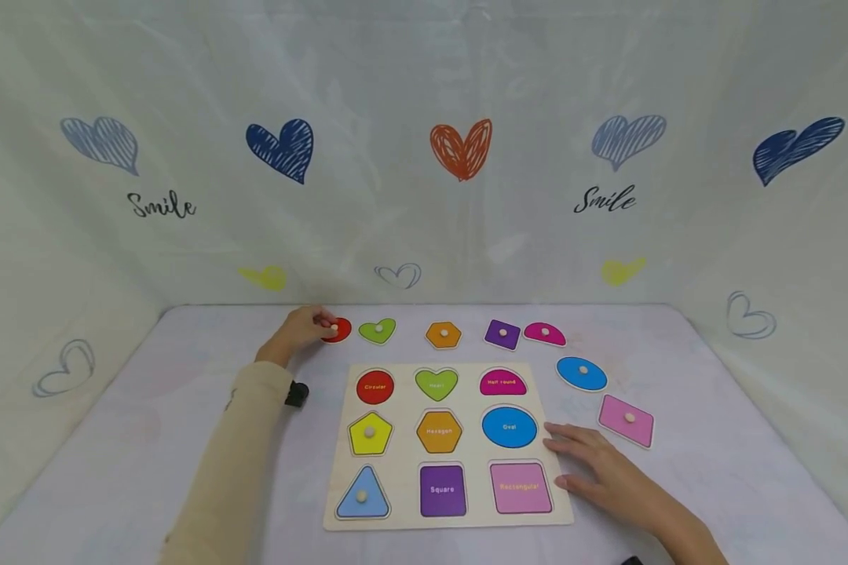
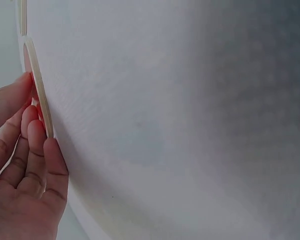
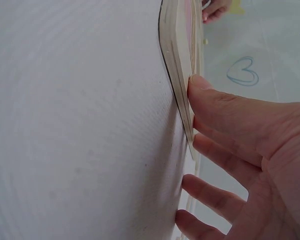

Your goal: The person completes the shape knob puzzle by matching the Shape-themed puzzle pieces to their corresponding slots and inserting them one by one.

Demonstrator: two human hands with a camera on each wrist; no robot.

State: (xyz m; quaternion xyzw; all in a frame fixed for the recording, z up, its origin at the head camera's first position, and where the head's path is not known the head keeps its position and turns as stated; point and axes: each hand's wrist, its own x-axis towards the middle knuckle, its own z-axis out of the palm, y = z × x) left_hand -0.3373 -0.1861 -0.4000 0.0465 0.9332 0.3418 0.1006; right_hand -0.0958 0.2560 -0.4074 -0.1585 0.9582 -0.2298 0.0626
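At the far left of the table, my left hand [image 1: 305, 329] pinches the small knob of a red circle puzzle piece [image 1: 338, 330]. The left wrist view shows the thumb and fingers [image 2: 34, 132] closed about the knob side of the thin wooden piece [image 2: 45, 105]. My right hand [image 1: 597, 467] rests against the right edge of the wooden puzzle board [image 1: 403, 490], fingers spread and relaxed. From the right wrist, its thumb [image 3: 202, 92] touches the board's edge [image 3: 175, 65]. A yellow pentagon [image 1: 374, 443] and a blue triangle [image 1: 373, 506] with knobs sit in the board's left column.
Along the back lie a green heart [image 1: 381, 333], an orange hexagon [image 1: 436, 337], a purple square [image 1: 498, 339] and a magenta half round [image 1: 553, 337]. A blue oval [image 1: 572, 377] and a pink rectangle [image 1: 618, 428] lie right of the board. A heart-printed curtain [image 1: 367, 212] hangs behind.
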